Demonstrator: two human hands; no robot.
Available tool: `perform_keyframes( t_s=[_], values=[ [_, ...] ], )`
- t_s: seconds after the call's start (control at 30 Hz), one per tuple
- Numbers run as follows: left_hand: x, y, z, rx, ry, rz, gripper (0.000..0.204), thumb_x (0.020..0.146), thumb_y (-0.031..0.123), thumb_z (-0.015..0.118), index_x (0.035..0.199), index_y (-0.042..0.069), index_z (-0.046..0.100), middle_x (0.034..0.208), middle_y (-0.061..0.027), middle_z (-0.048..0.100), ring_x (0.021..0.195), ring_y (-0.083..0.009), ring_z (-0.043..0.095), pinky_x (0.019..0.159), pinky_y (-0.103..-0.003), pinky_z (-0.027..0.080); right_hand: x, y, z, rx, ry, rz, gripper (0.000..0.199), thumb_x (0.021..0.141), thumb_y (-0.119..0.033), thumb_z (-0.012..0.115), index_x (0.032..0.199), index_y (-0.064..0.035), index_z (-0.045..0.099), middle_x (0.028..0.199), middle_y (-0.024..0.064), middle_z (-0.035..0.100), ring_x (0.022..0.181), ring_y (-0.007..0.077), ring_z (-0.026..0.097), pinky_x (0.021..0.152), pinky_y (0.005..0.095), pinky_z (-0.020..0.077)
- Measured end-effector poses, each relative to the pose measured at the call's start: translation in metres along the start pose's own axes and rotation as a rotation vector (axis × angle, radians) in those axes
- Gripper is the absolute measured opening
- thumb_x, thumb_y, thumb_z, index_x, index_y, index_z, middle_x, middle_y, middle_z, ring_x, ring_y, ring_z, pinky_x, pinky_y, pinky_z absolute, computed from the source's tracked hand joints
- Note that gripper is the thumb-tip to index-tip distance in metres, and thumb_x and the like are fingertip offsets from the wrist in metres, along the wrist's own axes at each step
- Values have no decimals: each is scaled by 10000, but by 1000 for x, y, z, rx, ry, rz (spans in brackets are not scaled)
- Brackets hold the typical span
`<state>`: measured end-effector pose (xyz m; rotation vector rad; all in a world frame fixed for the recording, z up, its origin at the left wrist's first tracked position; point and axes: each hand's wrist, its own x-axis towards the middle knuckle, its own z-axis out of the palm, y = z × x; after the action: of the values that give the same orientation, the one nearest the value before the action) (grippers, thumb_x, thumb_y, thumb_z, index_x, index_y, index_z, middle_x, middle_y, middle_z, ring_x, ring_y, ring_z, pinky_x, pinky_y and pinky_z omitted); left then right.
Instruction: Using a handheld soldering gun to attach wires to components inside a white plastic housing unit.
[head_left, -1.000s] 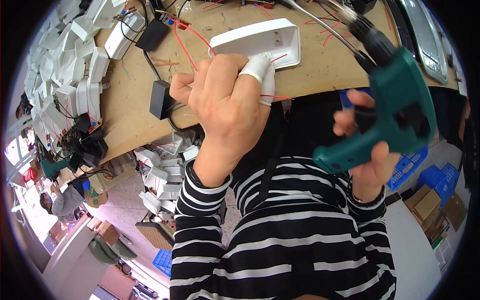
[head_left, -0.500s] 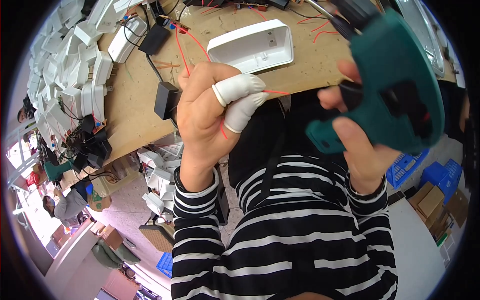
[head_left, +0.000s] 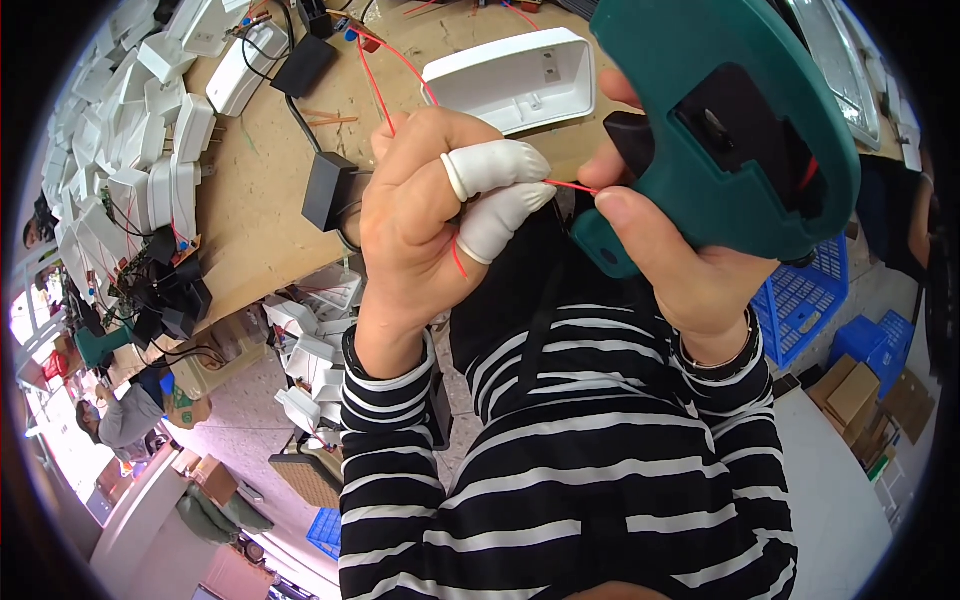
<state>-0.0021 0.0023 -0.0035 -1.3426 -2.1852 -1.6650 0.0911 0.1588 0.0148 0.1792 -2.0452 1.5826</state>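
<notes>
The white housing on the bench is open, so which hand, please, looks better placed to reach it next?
Probably the left hand, pictured just below the white housing, with only red wire showing in its grip; the right hand holds a green power tool and seems to pinch the wire too.

Power tool (head_left: 685, 170): dk green w/ blk panel (head_left: 735, 125) & blk trigger (head_left: 628, 142). Wire (head_left: 572, 185): red. Finger covers (head_left: 497, 168): wht. Box (head_left: 500, 75): wht. Block (head_left: 328, 192): blk. Shirt (head_left: 580, 450): blk w/ wht stripes. Surface (head_left: 260, 200): tan. Crate (head_left: 808, 300): blue.
</notes>
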Motion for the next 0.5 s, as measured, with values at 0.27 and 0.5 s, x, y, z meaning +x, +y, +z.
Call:
perform_keyframes(
  t_s=[0.27, 0.5],
  values=[
    [-3, -2, 4, 54, -21, 72, 231, 607, 43, 721, 814, 68, 622, 676, 3, 575, 590, -138, 520, 637, -268, 306, -3, -2, 6, -178, 146, 1, 479, 699, 122, 581, 1155, 71, 442, 995, 182, 576, 719, 140, 583, 646, 234, 476],
    [-3, -1, 15, 239, 134, 75, 244, 588, 20, 718, 806, 69, 621, 669, 2, 558, 586, -133, 500, 615, -281, 272, -2, 0, -5, -520, 248, -93, 404, 693, 116, 604, 1081, 72, 501, 888, 123, 607, 712, 116, 555, 639, 213, 450]
  ],
)
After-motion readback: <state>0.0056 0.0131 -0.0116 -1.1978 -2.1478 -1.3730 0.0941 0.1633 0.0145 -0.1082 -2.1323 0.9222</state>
